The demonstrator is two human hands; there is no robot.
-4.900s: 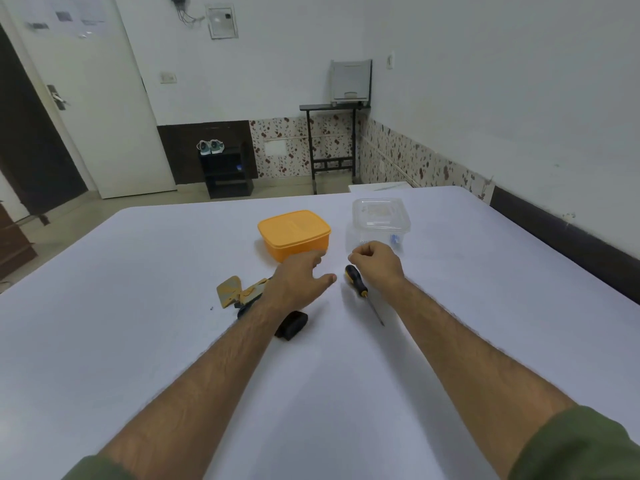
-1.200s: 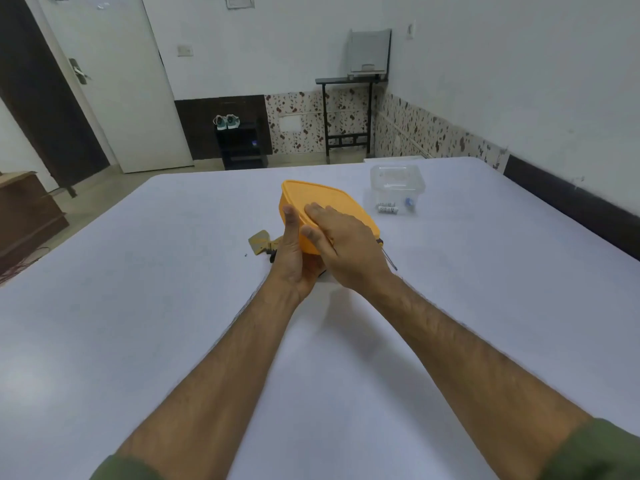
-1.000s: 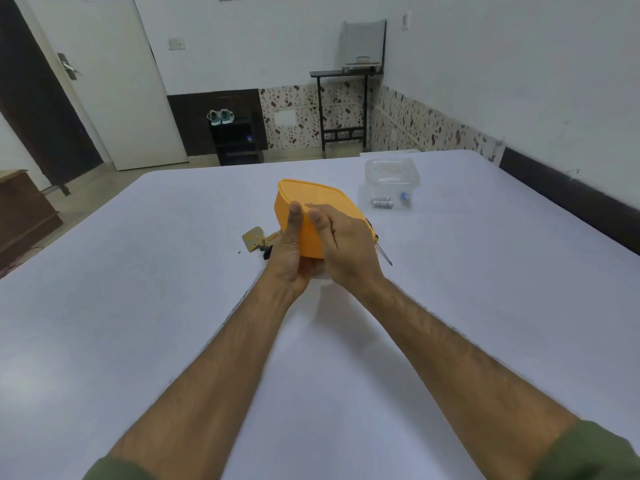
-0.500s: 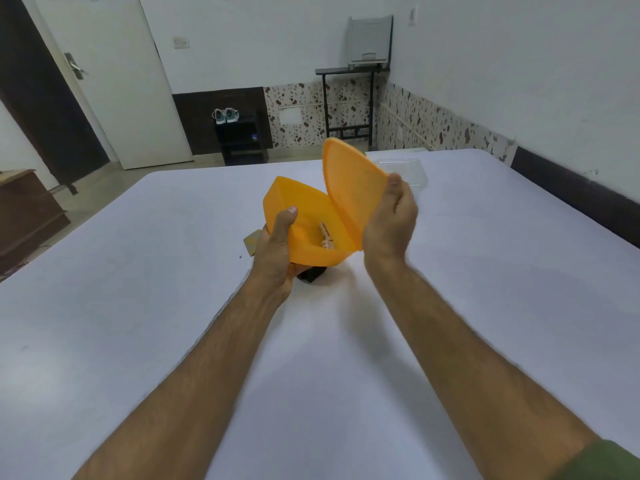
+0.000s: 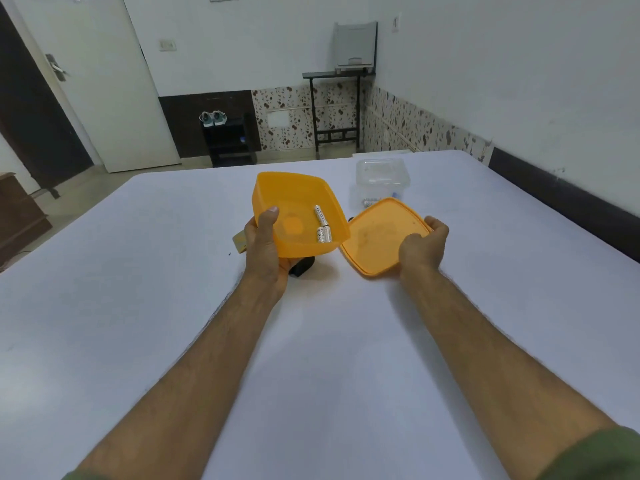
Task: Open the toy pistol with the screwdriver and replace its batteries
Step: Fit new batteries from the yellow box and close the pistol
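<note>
- Left hand [image 5: 265, 252] gripped the orange box [image 5: 297, 213] by its near wall, thumb inside, tilted toward the wearer, probably to show two batteries [image 5: 322, 225] inside.
- Right hand [image 5: 423, 244] held the lid [image 5: 381, 235] by its edge, just right of the box.
- Toy pistol [image 5: 302, 266] lay mostly hidden beneath the left hand.
- Battery print was unreadable.

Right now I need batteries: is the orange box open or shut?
Open. The left hand holds the orange box, batteries showing inside; the right hand holds its lid apart.
</note>
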